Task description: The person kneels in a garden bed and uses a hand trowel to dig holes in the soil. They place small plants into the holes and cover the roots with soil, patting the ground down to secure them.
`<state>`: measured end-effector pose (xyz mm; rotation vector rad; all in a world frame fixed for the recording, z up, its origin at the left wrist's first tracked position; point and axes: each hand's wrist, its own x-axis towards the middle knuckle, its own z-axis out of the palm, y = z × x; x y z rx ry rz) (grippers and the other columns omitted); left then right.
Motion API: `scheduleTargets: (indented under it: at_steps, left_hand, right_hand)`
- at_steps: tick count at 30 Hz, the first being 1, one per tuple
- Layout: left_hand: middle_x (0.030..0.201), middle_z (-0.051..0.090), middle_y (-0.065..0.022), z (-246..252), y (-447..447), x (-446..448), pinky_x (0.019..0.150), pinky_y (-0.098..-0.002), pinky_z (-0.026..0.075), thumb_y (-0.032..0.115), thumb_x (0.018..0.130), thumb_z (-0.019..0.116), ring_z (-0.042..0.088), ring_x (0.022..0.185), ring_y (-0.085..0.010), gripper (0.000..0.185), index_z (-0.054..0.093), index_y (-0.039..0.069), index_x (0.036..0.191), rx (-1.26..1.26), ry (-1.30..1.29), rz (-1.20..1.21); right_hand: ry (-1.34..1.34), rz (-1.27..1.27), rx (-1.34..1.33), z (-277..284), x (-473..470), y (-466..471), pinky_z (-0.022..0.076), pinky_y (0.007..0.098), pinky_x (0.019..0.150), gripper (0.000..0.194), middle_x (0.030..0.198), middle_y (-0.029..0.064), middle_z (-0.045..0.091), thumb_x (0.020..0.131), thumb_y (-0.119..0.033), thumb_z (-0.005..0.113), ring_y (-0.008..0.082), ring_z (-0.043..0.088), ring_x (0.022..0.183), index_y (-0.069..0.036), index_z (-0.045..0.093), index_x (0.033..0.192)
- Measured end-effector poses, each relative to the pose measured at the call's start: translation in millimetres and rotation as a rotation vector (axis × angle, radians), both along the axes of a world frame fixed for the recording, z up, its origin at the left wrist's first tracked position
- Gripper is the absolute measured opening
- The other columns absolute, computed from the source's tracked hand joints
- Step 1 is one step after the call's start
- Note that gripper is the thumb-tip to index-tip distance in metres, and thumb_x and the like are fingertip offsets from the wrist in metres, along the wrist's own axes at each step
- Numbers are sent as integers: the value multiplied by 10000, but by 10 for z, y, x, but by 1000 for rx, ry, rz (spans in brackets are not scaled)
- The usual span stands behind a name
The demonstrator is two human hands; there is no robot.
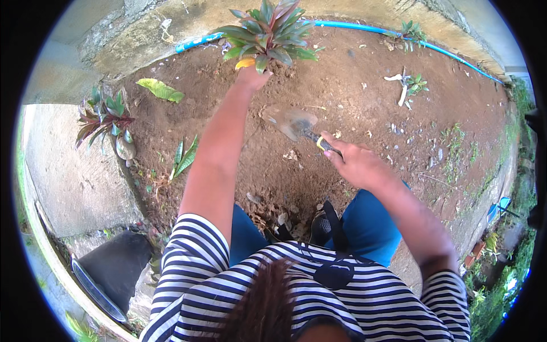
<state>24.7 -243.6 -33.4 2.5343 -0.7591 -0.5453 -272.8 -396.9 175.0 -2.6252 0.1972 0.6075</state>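
My left hand (254, 78) reaches forward to the base of a leafy plant (269, 36) with green and reddish leaves and one yellow leaf. The leaves partly cover the fingers, so whether they grip the stem cannot be told. My right hand (351, 157) is closed around the handle of a garden trowel (295, 122). The trowel's soil-stained metal blade points forward and left, low over the brown soil (273, 171), a little nearer to me than the plant.
A blue pipe (350, 25) runs along the wall (141, 47) behind the bed. Smaller plants (107, 115) (412, 32), a cut leaf (160, 89) and pale stones (253, 198) lie or stand about. At the lower left, a black bucket (115, 265) lies tipped beside a concrete slab (81, 171).
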Motion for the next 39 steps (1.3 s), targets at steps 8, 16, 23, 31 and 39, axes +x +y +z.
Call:
scheduleTargets:
  at_steps: [8, 16, 23, 31, 39]
  left_hand:
    - [1128, 602, -224, 7, -26, -173, 918, -464, 447, 416, 863, 542, 568, 1065, -392, 481, 561, 39, 1162, -6, -27, 91]
    - [869, 641, -206, -491, 60, -222, 775, -489, 471, 353, 867, 586, 606, 866, -404, 337, 627, 21, 904, -390, -576, 102]
    - [826, 634, -198, -400, -17, -344, 757, -511, 464, 367, 907, 512, 610, 758, -398, 358, 618, 26, 923, -201, -447, 142]
    - [938, 608, -228, -121, 5, -422, 746, -494, 467, 290, 899, 562, 581, 856, -409, 313, 613, -15, 942, -252, -351, 86]
    - [879, 620, -262, -234, -6, -393, 762, -518, 465, 360, 876, 549, 580, 845, -464, 358, 615, 17, 953, -460, -422, 140]
  right_hand:
    - [243, -539, 541, 302, 113, 477, 490, 295, 547, 505, 752, 81, 627, 938, -353, 521, 143, 567, 545, -190, 392, 1399]
    - [125, -243, -39, 213, -45, 423, 495, 473, 815, 475, 927, 228, 638, 932, -346, 485, 406, 614, 918, -189, 407, 1374]
    - [285, -631, 368, 54, 268, 328, 517, 282, 570, 471, 834, 90, 663, 917, -324, 555, 131, 627, 674, -197, 451, 1358]
    - [-250, -703, 231, 416, 233, -678, 512, 229, 581, 379, 816, 69, 674, 772, -271, 747, 112, 622, 680, -23, 651, 1042]
    - [-1350, -1484, 945, -268, 932, -810, 514, 283, 587, 257, 711, 102, 598, 844, -239, 620, 150, 568, 615, -23, 550, 963]
